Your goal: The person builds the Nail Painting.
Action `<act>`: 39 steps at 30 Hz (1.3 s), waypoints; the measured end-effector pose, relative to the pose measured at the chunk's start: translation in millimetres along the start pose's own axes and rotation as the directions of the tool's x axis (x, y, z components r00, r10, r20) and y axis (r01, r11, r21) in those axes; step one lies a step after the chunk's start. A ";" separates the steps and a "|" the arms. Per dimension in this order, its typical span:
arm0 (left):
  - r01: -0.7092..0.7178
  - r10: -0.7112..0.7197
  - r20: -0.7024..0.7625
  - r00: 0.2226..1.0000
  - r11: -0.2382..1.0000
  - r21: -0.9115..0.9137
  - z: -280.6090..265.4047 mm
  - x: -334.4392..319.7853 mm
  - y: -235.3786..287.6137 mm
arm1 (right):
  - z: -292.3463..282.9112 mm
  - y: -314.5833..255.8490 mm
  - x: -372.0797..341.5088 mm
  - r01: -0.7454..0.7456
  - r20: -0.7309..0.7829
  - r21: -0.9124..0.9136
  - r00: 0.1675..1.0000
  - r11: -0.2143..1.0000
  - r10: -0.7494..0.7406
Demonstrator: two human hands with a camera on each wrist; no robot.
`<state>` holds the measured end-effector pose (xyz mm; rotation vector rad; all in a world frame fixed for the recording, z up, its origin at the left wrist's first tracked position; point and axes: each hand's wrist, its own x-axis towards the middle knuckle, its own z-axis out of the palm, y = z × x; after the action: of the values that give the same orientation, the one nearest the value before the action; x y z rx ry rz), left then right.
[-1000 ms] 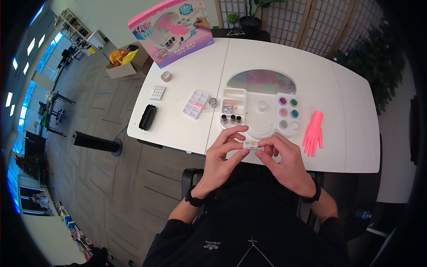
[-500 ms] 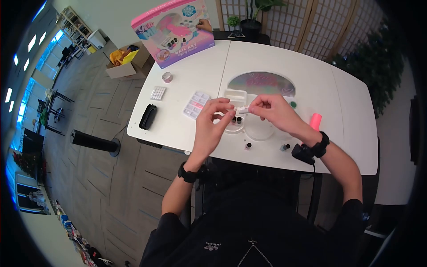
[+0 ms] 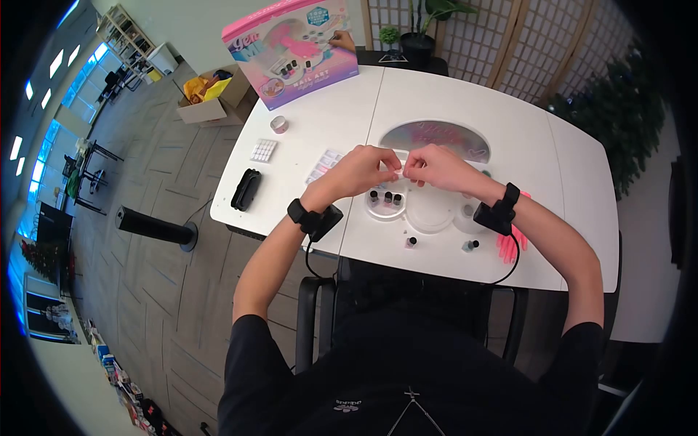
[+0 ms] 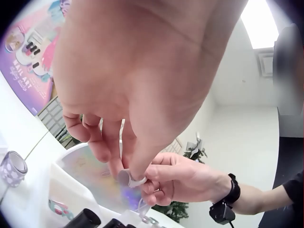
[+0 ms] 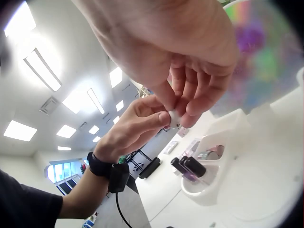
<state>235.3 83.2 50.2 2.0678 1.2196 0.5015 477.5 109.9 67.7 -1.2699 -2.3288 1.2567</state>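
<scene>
Above the white nail-art tray (image 3: pixel 434 220), both hands meet at a small white roll (image 4: pixel 124 177). My left hand (image 3: pixel 361 170) pinches it between thumb and forefinger. My right hand (image 3: pixel 440 168) has its fingertips curled together on the roll's other side, its thumb and forefinger pinching there. In the right wrist view only a bit of the white roll (image 5: pixel 174 118) shows between the fingertips. Below the hands, several small black-capped polish bottles (image 5: pixel 194 166) stand in a tray compartment. The tray's rainbow-sheen mirror (image 3: pixel 436 138) rises behind the hands.
Two polish bottles (image 3: pixel 411 243) stand near the front edge. A pink model hand (image 3: pixel 507 248) lies at right, partly behind my forearm. At left are a compartment box (image 3: pixel 320 166), a white-beaded pad (image 3: pixel 264 150), a tape roll (image 3: pixel 279 124) and a black case (image 3: pixel 246 190). A product box (image 3: pixel 294 58) stands behind.
Both hands have moved away from the body, from the table's front edge to over the tray, with the roll. They have drawn closer together, and the left fingers have closed in on it.
</scene>
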 end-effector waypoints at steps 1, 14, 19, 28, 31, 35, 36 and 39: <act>0.013 -0.014 0.024 1.000 1.000 0.018 3.2 2.4 -3.5 | -0.6 3.2 2.4 0.017 0.000 -0.107 1.000 0.994 -0.017; -0.012 -0.039 0.137 0.990 0.933 0.359 22.2 16.5 -12.0 | 7.8 4.7 -2.5 0.165 0.117 -0.402 0.985 0.901 -0.129; -0.065 0.026 0.117 0.993 0.937 0.343 24.4 18.0 -19.5 | 13.4 10.6 7.8 0.214 0.160 -0.470 0.975 0.856 -0.156; -0.020 0.035 -0.081 0.996 0.984 0.178 -22.9 -2.2 -11.8 | 22.7 12.9 17.9 0.225 0.139 -0.485 0.974 0.845 -0.179; 0.039 0.002 -0.162 0.987 0.967 0.253 -35.8 -14.7 -33.4 | 25.3 7.9 21.7 0.202 0.144 -0.526 0.978 0.826 -0.148; 0.113 -0.058 -0.182 0.982 0.944 0.309 -32.0 -29.0 -51.3 | 34.3 13.6 32.0 0.219 0.164 -0.589 0.975 0.778 -0.150; 0.122 -0.068 -0.179 0.982 0.943 0.309 -28.6 -32.3 -54.3 | 35.9 16.1 33.8 0.220 0.158 -0.594 0.975 0.774 -0.156; 0.143 -0.096 -0.161 0.982 0.939 0.313 -21.8 -41.0 -49.1 | 37.9 17.6 34.5 0.227 0.147 -0.604 0.974 0.764 -0.173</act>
<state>171.6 71.6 30.7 2.2390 1.5930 0.4214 446.9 119.0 23.9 -1.0766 -2.9796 0.4764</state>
